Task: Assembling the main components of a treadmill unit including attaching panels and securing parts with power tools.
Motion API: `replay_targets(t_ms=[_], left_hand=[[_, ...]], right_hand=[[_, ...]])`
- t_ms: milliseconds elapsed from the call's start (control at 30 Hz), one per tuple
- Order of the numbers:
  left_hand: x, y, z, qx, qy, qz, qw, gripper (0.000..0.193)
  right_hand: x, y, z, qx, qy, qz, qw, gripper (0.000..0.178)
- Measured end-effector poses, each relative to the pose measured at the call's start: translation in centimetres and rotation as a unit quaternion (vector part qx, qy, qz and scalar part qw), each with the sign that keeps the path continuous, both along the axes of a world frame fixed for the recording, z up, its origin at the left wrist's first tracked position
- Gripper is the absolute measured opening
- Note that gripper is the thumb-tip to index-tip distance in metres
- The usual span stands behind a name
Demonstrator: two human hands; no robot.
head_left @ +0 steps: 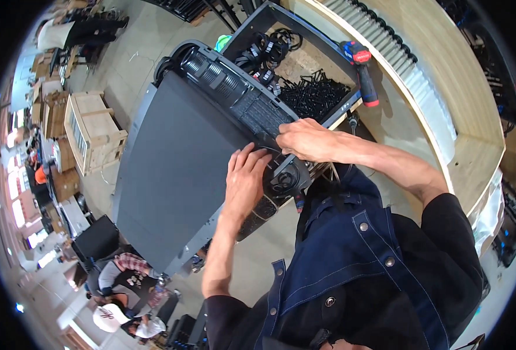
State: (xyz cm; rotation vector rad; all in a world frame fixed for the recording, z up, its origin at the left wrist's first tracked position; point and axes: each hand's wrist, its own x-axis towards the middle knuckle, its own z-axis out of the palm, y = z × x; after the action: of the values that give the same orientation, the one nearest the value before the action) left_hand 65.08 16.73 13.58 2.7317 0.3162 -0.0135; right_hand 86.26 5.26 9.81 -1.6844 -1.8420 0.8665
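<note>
A treadmill-like machine lies before me, with a wide dark belt (170, 163) and an uncovered black end housing (252, 105) holding ribbed parts. My left hand (246, 178) rests where the belt meets this housing, fingers stretched toward its near end. Just to the right, my right hand (306, 140) is closed with its fingertips down at the housing's edge. Whatever it pinches is hidden by the fingers. Below the hands, a coiled black cable (283, 184) sits in the housing's corner.
Beyond the housing stands a dark-rimmed tray (351, 79) with black screws (313, 93) and bundled cables (275, 46). A red and black power driver (364, 76) lies on its right edge. Farther right is a wooden-sided roller rack (395, 58). A wooden crate (94, 131) and a co-worker (124, 286) are at left.
</note>
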Motion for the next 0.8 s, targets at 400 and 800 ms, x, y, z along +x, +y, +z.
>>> replay_targets(t_ms=[400, 800], left_hand=[[3.0, 2.9, -0.2, 0.048, 0.105, -0.171, 0.978, 0.041], [6.1, 5.9, -0.4, -0.099, 0.245, -0.261, 0.928, 0.039]], right_hand=[[-2.0, 0.6, -3.4, -0.024, 0.005, 0.025, 0.999, 0.015], [-2.7, 0.2, -3.2, 0.003, 0.029, -0.012, 0.999, 0.011]])
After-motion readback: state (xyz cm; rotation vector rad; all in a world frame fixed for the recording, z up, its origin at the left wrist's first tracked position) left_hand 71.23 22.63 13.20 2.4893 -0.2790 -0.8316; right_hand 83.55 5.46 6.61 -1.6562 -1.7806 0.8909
